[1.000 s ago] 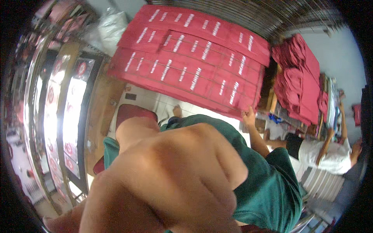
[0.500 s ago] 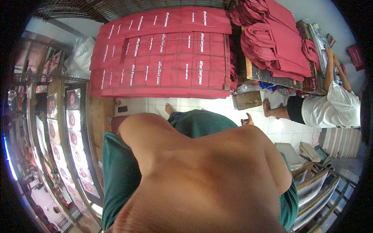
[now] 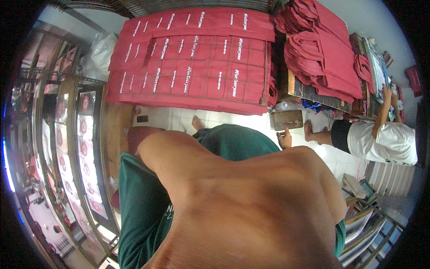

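My right hand (image 3: 285, 139) hangs low in front of the tiled floor, close to a brown board (image 3: 288, 120). Its thumb and a finger are apart, and I make out nothing held in them. A large close expanse of bare skin fills the lower middle and hides much of the view below. My left hand does not show. Maroon cloth (image 3: 141, 138) shows at the left beside my dark green shirt (image 3: 239, 141). Ahead lies a wide rack covered with red fabric panels (image 3: 204, 85) printed in white, crossed by a thin wire grid.
Stacked red bags (image 3: 329, 58) with handles lie on a dark table at the far right. A person in a white shirt (image 3: 394, 139) works beside it, arms over a frame. Shelves with printed sheets (image 3: 89, 148) stand left. Leaning frames (image 3: 365, 224) are at the lower right.
The view has shifted slightly, so the rack and bags sit a little farther right. My right hand appears nearer the brown board. The person in white has lowered and shifted their arms a little.
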Tool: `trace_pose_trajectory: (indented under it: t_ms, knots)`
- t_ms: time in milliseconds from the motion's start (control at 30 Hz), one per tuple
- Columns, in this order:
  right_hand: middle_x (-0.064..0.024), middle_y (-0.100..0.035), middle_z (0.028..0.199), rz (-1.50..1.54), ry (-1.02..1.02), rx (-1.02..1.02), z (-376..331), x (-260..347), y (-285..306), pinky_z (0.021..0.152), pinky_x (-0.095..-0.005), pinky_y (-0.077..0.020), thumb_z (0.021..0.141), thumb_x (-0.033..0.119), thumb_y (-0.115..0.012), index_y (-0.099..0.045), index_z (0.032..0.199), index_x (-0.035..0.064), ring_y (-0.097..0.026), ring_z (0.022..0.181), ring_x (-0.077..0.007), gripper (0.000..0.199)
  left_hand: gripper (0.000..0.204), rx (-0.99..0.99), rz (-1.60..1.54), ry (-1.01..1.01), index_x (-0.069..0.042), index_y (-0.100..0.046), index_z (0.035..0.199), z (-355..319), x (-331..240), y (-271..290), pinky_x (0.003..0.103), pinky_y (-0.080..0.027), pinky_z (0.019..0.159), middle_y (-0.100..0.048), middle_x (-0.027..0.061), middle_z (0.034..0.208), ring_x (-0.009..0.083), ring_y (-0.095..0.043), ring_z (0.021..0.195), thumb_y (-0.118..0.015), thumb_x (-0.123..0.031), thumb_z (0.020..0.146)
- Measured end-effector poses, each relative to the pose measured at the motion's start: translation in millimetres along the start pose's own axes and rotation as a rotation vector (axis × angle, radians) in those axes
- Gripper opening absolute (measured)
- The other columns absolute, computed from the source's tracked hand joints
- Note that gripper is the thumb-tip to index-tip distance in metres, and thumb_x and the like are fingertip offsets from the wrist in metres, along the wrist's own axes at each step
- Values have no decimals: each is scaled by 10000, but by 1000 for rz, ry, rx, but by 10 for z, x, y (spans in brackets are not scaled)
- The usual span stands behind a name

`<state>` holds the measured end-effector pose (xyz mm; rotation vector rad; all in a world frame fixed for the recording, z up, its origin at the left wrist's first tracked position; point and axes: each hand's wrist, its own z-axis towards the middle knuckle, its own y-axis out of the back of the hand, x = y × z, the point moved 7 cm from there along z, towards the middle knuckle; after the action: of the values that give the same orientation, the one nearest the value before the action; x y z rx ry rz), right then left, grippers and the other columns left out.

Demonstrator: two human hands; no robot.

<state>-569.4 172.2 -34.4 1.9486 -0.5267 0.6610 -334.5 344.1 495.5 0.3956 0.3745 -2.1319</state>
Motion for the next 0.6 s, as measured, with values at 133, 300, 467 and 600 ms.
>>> trace_pose_trajectory:
  t_ms: [133, 300, 467, 600]
  knots:
    - [-169, -649, 860, -47, 8, -30, -42, -38, 70, 722, -371, -481, 766, 174, -624, -404, 1271, 57, -639, 757, -277, 564, 328, 38, -21, -9, -119, -456, 935, 73, 60, 53, 266, -332, 491, -446, 44, 716, 136, -392, 526, -533, -423, 839]
    - [-168, -650, 870, -34, 92, -19, 215, -173, -109, 734, -365, -478, 771, 183, -618, -427, 1248, 47, -639, 770, -277, 531, 350, 54, 123, -66, -97, -440, 920, -59, -260, 106, 266, -338, 508, -440, 42, 736, 136, -389, 545, -556, -415, 830]
    - [-179, -641, 889, -24, 19, -8, 149, -221, 39, 758, -379, -475, 753, 182, -628, -410, 1254, 44, -631, 822, -298, 564, 376, 51, 235, -136, -75, -424, 905, -335, -362, 449, 266, -344, 524, -434, 41, 756, 136, -386, 565, -579, -407, 821]
    - [-159, -627, 801, 45, 188, -252, 328, -194, 169, 663, -329, -484, 756, 108, -605, -467, 1216, 56, -618, 725, -216, 483, 398, -328, 612, 92, -57, -412, 892, -1134, -95, 1068, 266, -348, 537, -429, 40, 771, 137, -383, 580, -598, -401, 813]
